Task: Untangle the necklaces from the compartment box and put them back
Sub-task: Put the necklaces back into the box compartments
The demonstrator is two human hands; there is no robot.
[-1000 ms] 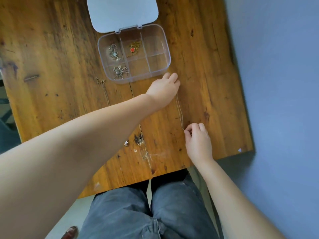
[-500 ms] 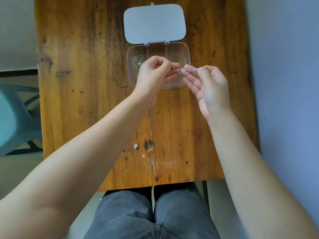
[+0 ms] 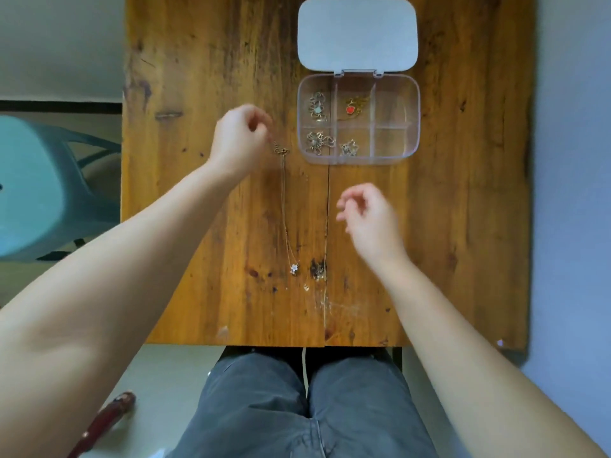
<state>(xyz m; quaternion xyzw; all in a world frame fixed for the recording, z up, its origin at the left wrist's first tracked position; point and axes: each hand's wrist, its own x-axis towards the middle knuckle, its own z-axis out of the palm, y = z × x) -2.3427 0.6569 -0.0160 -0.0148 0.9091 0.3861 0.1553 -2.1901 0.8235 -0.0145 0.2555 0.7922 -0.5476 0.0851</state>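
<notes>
A clear compartment box (image 3: 413, 150) stands open on the wooden table (image 3: 185, 77), its grey lid (image 3: 357, 34) folded back. Three left and middle compartments hold bunched chains (image 3: 318, 107), and one holds a gold chain with a red pendant (image 3: 351, 109). A thin necklace (image 3: 285, 206) lies stretched straight on the table, its small flower pendant (image 3: 294, 268) at the near end. My left hand (image 3: 239, 143) pinches the clasp end of that necklace, left of the box. My right hand (image 3: 370, 216) hovers over the table below the box, fingers loosely curled and holding nothing.
A teal plastic chair (image 3: 39, 193) stands left of the table. My legs in grey trousers (image 3: 297, 408) sit under the near edge. A dark red object (image 3: 109, 421) lies on the floor at lower left. A blue wall (image 3: 575, 193) runs along the table's right side.
Both hands left the spot over the box. A bunched chain now sits in the lower middle compartment. My left hand moved left onto the stretched necklace's clasp end; my right hand dropped back, holding nothing.
</notes>
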